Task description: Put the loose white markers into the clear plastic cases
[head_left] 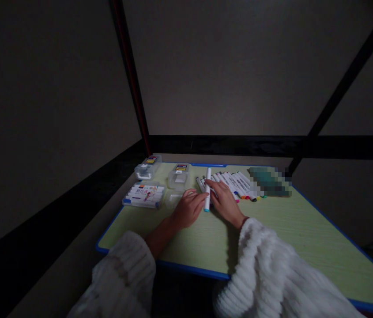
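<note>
Both my hands rest on a pale green table [272, 238] with a blue rim. My right hand [224, 202] pinches a white marker [208, 187] with a light blue tip, which stands nearly upright between the two hands. My left hand [189, 210] lies just left of that marker with its fingers curled, touching or almost touching it. A row of several white markers [235, 182] with coloured tips lies on the table behind my right hand.
A flat pack of markers [144, 195] lies at the left. Two small clear plastic boxes [148, 168] [179, 176] stand behind it, and a clear lid [173, 198] lies near my left hand. A blurred dark green thing [269, 182] sits at the back right. Dim walls surround the table.
</note>
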The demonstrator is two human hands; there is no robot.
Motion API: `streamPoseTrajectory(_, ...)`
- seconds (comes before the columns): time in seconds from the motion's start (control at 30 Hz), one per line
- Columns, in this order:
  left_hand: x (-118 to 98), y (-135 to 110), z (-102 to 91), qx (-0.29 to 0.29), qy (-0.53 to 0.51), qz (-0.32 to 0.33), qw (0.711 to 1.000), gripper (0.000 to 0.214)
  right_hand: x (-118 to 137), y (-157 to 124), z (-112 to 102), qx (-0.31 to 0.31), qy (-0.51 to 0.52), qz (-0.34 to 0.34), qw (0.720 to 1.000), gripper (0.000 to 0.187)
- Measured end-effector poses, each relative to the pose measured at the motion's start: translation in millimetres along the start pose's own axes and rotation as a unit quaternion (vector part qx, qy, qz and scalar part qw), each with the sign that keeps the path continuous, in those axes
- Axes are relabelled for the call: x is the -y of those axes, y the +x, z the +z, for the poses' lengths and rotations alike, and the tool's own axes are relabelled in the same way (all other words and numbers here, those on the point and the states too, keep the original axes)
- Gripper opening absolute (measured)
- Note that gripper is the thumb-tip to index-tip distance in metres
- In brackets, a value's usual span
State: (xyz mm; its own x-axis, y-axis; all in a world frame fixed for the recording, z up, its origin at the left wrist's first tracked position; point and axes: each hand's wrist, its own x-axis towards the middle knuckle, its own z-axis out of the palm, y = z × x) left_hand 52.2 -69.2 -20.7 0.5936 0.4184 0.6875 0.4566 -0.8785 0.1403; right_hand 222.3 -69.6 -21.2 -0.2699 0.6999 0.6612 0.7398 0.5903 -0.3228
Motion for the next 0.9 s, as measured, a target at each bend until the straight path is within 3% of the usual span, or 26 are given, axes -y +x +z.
streamPoseTrajectory(0.23, -1.9, 0.1, -4.2, 0.03, -0.002, 0.034, 0.999, 0.033, 2.0, 0.7, -1.7, -0.007, 0.019, -0.006, 1.0, 0.045)
streamPoseTrajectory(0.9, -2.4, 1.5, -4.4, 0.01, 0.042, 0.01, 0.999, 0.034, 1.3, -0.6, -1.9, -0.052, 0.045, -0.026, 0.997, 0.054)
